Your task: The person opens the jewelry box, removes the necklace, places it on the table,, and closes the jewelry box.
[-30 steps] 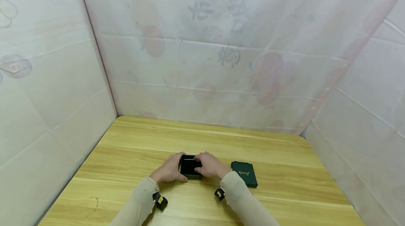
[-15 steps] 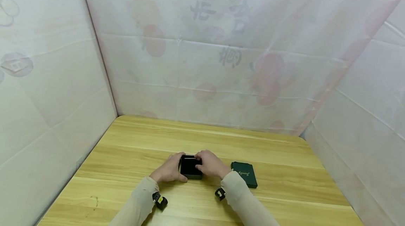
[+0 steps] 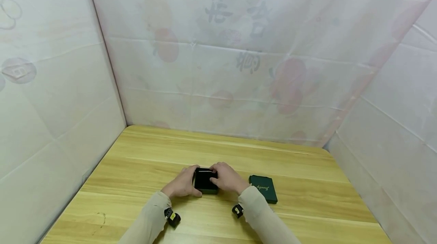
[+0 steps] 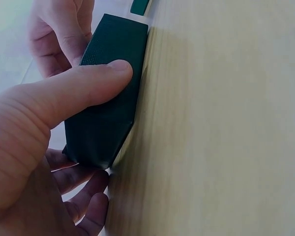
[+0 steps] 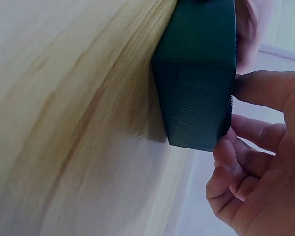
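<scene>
A small dark green jewelry box (image 3: 209, 191) sits on the table with its top uncovered. Inside lies a black insert pad (image 3: 203, 180), and a thin silvery chain-like line (image 3: 205, 171) crosses its far part. My left hand (image 3: 182, 184) grips the box from the left, its thumb (image 4: 101, 81) flat on the near wall and the fingers behind. At the right rim, my right hand (image 3: 228, 178) pinches the black pad's edge, which stands slightly above the wall in the right wrist view. A beaded edge (image 5: 231, 104) shows there beside the thumb; the box's inside is hidden in both wrist views.
The green lid (image 3: 265, 191), with gold lettering, lies on the wooden table (image 3: 164, 149) to the right, close by my right forearm. Pale patterned cloth walls (image 3: 211, 73) enclose the table at the back and both sides.
Almost nothing differs: my right hand has shifted very slightly at the box's right rim. The left hand, box and lid keep their places.
</scene>
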{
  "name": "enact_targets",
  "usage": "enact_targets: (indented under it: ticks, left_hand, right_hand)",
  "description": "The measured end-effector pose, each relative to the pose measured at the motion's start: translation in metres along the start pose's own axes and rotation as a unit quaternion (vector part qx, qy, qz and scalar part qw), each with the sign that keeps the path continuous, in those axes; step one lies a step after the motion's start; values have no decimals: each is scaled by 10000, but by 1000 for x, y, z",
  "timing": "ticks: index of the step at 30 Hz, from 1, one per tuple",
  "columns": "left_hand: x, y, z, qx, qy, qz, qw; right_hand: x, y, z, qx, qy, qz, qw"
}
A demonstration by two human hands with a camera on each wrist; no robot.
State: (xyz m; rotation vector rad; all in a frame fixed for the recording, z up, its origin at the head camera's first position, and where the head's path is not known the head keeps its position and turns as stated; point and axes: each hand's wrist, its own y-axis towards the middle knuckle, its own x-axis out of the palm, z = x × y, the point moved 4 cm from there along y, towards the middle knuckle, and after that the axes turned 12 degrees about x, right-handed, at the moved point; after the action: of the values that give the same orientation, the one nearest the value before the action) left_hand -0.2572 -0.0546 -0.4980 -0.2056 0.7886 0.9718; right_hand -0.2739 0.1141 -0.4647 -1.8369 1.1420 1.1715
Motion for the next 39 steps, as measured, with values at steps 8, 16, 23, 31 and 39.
enact_targets:
  ticks: [8, 16, 23, 31, 39]
  left_hand:
    - [0, -1, 2, 0, -2, -11, 10000]
    - [-1, -1, 3, 13, -105, 5, 9999]
    - [-2, -1, 3, -54, -149, 9, 9999]
    - [-2, -1, 3, -120, -168, 18, 9998]
    - [-2, 0, 3, -85, -173, 36, 9998]
  right_hand:
    - [0, 0, 0, -27, 9, 28, 10000]
    - [-1, 0, 1, -90, 95, 150, 9998]
    - [-1, 0, 4, -136, 113, 187, 9997]
    - [-4, -1, 6, -103, 261, 21, 9996]
    - [-7, -1, 5, -29, 489, -68, 9988]
